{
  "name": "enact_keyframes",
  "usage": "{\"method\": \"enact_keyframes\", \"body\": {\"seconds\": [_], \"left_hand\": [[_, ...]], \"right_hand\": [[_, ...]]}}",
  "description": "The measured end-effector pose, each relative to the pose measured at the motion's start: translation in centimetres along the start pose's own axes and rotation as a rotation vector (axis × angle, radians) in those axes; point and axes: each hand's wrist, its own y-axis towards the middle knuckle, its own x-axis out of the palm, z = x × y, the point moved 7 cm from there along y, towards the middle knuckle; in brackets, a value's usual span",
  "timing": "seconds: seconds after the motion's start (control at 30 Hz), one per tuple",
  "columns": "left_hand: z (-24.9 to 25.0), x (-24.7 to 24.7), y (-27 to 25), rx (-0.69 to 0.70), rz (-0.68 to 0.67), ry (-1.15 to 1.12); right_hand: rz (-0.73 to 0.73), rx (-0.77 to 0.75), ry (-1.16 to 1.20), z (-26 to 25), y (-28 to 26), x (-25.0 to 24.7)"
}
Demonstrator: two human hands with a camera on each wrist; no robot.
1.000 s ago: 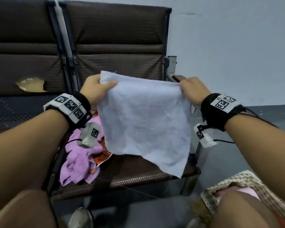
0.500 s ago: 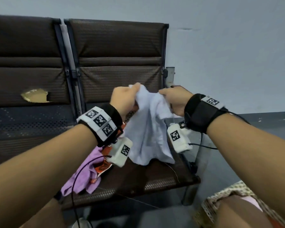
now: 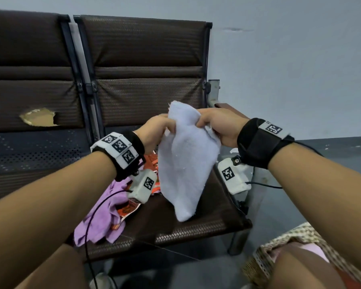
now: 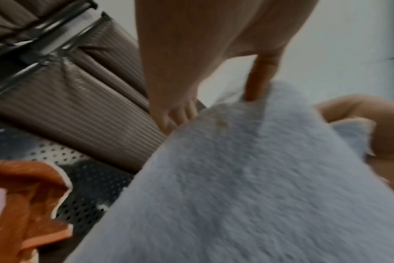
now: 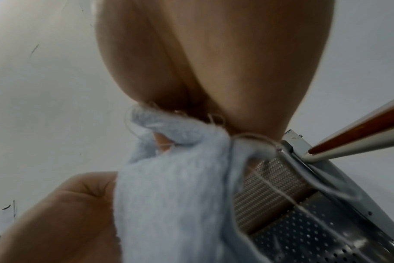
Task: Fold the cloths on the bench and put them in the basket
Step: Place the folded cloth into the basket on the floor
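- The pale blue cloth [image 3: 186,161] hangs in the air between the two hands, over the brown seat surface [image 3: 196,217]. Its top is bunched up and its low tip hangs just above the seat.
- The two top corners may not line up. Then the fold would come out crooked, because the cloth is soft and floppy and hangs in loose folds.
- A corner could slip out of a hand, because each hand only holds a small bit of the top edge. Then the cloth would drop onto the seat.
- The hanging tip could catch on the purple cloth [image 3: 104,213] and the orange cloth [image 3: 152,161] that lie in a heap on the left part of the seat.
- The basket [image 3: 263,261] sits on the floor, near and to the right, partly hidden by a knee. Something pink is already in it.
- The left hand [image 3: 156,132] has its fingers [image 4: 180,113] curled in tight, and they pinch the left top part of the blue cloth.
- The right hand [image 3: 219,126] is closed too. Its fingers squeeze the right top part of the cloth, and the right wrist view shows the cloth bunched inside the grip.
- The two hands are very close together, almost touching.
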Motion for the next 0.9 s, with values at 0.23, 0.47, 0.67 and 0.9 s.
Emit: {"method": "enact_keyframes", "body": {"seconds": [0.23, 0.47, 0.67, 0.9], "left_hand": [[0.6, -1.9, 2.7, 0.092, 0.132, 0.111], [3.5, -3.2, 4.5, 0.320, 0.468, 0.380], [2.1, -4.9, 4.1, 0.329, 0.420, 0.403], [-12.4, -3.1, 1.0, -0.090, 0.029, 0.830]], "right_hand": [[0.085, 0.025, -0.843, 0.2, 2.2, -4.4], [0.519, -0.269, -0.653, -1.3, 3.0, -8.5], [0.469, -0.368, -0.542, -0.3, 2.3, -7.1], [-0.004, -0.012, -0.708, 12.5, 0.8, -1.6]]}}
